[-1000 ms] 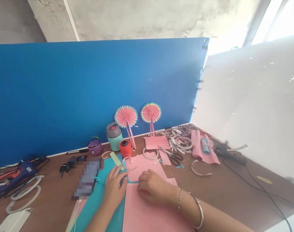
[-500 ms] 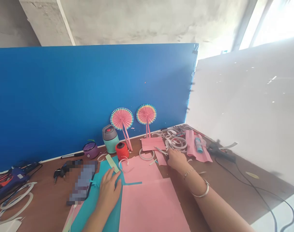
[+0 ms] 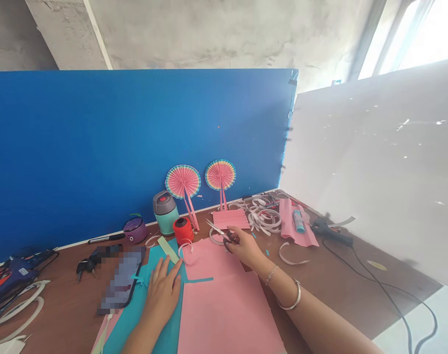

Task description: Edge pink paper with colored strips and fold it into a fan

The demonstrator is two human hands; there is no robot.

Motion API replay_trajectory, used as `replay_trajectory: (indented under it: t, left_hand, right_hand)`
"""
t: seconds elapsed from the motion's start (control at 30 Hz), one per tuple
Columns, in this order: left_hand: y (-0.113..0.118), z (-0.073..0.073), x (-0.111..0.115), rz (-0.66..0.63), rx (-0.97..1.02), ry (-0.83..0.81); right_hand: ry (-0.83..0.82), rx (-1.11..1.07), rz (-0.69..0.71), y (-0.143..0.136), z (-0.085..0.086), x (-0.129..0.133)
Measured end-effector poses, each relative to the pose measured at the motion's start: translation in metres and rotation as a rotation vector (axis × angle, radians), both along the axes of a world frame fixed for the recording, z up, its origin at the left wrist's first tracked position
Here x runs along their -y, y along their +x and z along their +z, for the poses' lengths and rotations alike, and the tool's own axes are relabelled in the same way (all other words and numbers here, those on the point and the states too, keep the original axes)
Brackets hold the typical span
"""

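Observation:
My right hand (image 3: 242, 244) grips a pair of scissors (image 3: 217, 227) by the handles, with the blades pointing away to the left. It hovers over a pink paper sheet (image 3: 209, 253) and close to a pleated pink paper (image 3: 231, 219). My left hand (image 3: 162, 287) lies with fingers stretched on teal paper (image 3: 135, 324), its fingertips at a pale green paper strip (image 3: 168, 250). A larger pink sheet (image 3: 227, 314) lies between my forearms. Two round pleated paper fans (image 3: 183, 182) with pink handles lean against the blue panel.
A teal jar with a grey lid (image 3: 165, 214), a red container (image 3: 183, 231) and a purple cup (image 3: 135, 230) stand along the back. A phone (image 3: 122, 280) lies at left, near a glue gun (image 3: 17, 275). Curled paper strips (image 3: 266, 219) and a power strip with cable (image 3: 332, 233) are at right.
My right hand has moved left and nearer with the scissors, drawing them away from the paper strips at the back. My left hand has stayed on the teal paper.

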State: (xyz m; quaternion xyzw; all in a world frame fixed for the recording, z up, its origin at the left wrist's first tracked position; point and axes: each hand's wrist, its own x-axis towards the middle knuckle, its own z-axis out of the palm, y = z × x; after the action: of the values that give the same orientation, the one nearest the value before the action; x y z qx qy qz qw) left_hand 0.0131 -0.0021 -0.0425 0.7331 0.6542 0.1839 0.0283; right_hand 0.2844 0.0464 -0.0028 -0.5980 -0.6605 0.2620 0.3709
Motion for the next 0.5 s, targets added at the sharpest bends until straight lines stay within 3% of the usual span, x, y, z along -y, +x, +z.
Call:
replay_trajectory:
  t: [0.13,0.3,0.5]
  left_hand:
    - [0.002,0.006,0.001,-0.013,0.033,-0.019]
    - [0.011,0.026,0.008,-0.006,0.045,0.042]
    - [0.009,0.046,0.0,0.153,0.453,-0.056]
  right_hand:
    - [0.144,-0.024,0.078,-0.008,-0.006,0.0]
    - [0.142,0.002,0.127,-0.01,-0.011,0.001]
    - [0.074,-0.143,0.157,-0.008,-0.008,0.004]
